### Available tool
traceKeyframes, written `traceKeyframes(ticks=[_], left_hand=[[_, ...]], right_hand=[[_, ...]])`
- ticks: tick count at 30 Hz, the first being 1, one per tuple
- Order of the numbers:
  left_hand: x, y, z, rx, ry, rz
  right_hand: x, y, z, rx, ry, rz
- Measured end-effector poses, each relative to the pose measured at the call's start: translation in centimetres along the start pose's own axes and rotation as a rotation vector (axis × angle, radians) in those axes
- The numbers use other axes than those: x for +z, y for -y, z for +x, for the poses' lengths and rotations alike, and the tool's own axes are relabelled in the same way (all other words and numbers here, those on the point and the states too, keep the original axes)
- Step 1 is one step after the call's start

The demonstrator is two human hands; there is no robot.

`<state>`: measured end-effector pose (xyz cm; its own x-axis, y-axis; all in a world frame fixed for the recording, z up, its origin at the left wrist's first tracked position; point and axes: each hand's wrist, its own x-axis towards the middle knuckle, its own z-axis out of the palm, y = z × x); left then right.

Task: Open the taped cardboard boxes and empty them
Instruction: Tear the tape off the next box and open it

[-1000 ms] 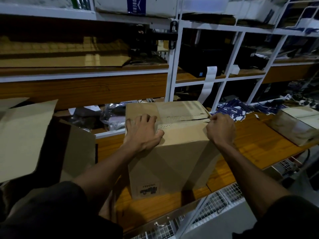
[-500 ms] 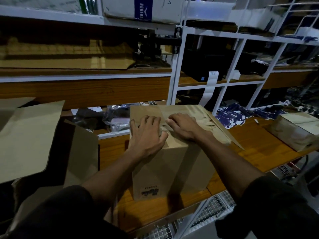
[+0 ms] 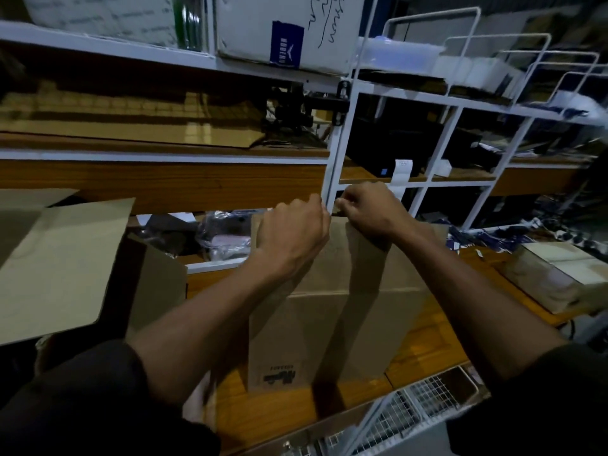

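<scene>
A brown cardboard box point(image 3: 296, 340) with a black printed logo low on its front stands on the wooden shelf point(image 3: 437, 343) in front of me. Above a crease, its near top flap point(image 3: 339, 258) stands almost upright. My left hand point(image 3: 292, 235) and my right hand point(image 3: 368, 212) sit side by side at the flap's upper edge, fingers curled shut over it. What the box holds is hidden behind the flap and my hands.
An open cardboard box point(image 3: 65, 258) with raised flaps stands at the left. Another closed box point(image 3: 559, 274) lies at the right. A white rack post point(image 3: 339, 143) rises just behind my hands. Plastic-wrapped items point(image 3: 223, 238) lie behind the box. A wire basket point(image 3: 427, 399) hangs below the shelf.
My right hand came in from the box's right edge to the middle beside my left. Both hands then rose with the near flap, which now stands up. My view has tilted upward.
</scene>
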<state>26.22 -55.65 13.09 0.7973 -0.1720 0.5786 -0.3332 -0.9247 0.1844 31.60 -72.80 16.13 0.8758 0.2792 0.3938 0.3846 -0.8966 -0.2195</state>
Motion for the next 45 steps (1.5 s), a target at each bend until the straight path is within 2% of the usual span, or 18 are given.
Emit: traceKeyframes(ticks=[2,5,9,11,12,14,17,20,22,25,29,35,39,45], left_hand=[[-1.6,-1.1,0.9,-0.057,0.185,0.045],[-2.7,-2.7,1.3,-0.053,0.474,0.065],[-2.9,-4.1,0.3,0.006,0.819,-0.066],[-1.1,-4.4,-1.8,0.040,0.905,-0.156],[0.2,-4.4,-3.3,0.065,0.895,-0.155],[3.2,-3.7,-6.1,0.153,0.746,-0.037],[6.5,-2.4,-8.9,0.259,0.467,0.119],[7.9,-2.9,-9.9,0.183,0.326,0.112],[8.2,-3.5,-9.9,0.132,0.271,0.090],[7.7,-4.1,-9.1,0.153,0.294,0.125],[7.8,-6.5,-8.4,0.281,0.392,0.220],[7.6,-7.5,-6.6,0.286,0.474,0.059],[7.1,-8.0,-5.1,0.201,0.602,0.005],[7.6,-8.9,-5.5,0.173,0.614,0.064]], right_hand=[[-1.6,0.1,0.2,0.069,0.262,-0.041],[-2.7,0.3,-0.6,0.193,0.658,-0.050],[-1.9,0.2,-3.3,0.134,0.844,-0.027],[-1.0,0.0,-5.2,0.173,0.918,0.109],[-0.3,-0.4,-6.1,0.185,0.945,0.153],[1.7,-0.9,-8.0,0.146,0.914,0.070],[4.7,-1.7,-10.4,0.167,0.683,-0.068],[6.4,-2.0,-11.9,0.141,0.450,-0.154],[6.7,-2.0,-12.2,0.123,0.403,-0.146],[6.6,-2.0,-11.9,0.133,0.406,-0.128],[5.9,-2.4,-11.0,0.209,0.455,-0.179],[5.9,-3.6,-11.2,0.234,0.508,-0.194],[5.9,-3.8,-11.4,0.200,0.521,-0.242],[5.7,-3.9,-11.9,0.157,0.507,-0.276]])
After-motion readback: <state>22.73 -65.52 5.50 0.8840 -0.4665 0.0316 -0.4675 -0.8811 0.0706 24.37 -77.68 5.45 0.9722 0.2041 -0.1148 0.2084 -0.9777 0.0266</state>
